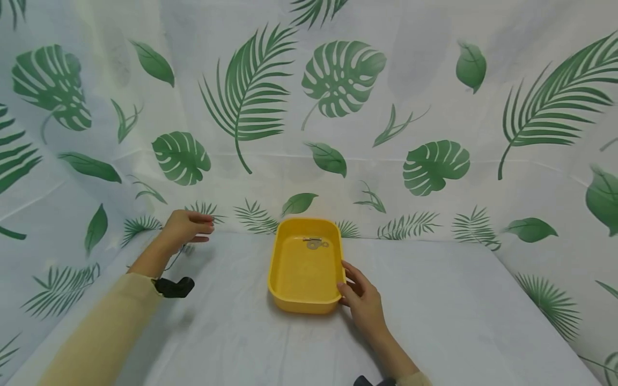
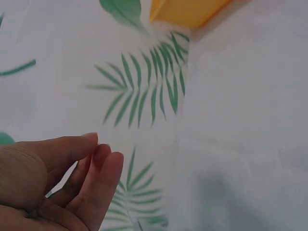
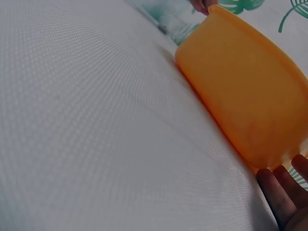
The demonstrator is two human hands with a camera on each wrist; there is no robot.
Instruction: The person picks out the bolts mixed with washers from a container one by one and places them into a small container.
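Observation:
A yellow plastic tray (image 1: 305,308) with rounded corners stands in the middle of the white cloth. My right hand (image 1: 361,300) grips its right rim near the front corner, and the fingers (image 3: 276,190) show against the tray's edge in the right wrist view. Inside, toward the back, lie a thin metal rod (image 1: 312,239), a flat metal washer (image 1: 314,245) and a small metal ring (image 1: 325,244). Left of the tray, apart from it, my left hand (image 1: 188,228) is raised with fingers loosely bent. Its thumb and fingertips come close together, with nothing visible between them in the left wrist view.
White cloth (image 1: 232,327) covers the table. Behind and at the sides hangs a leaf-patterned curtain (image 1: 270,177), meeting the table's back edge. A black wrist camera (image 1: 175,288) sits on my left sleeve, and a thin dark line (image 1: 175,258) curves below that hand.

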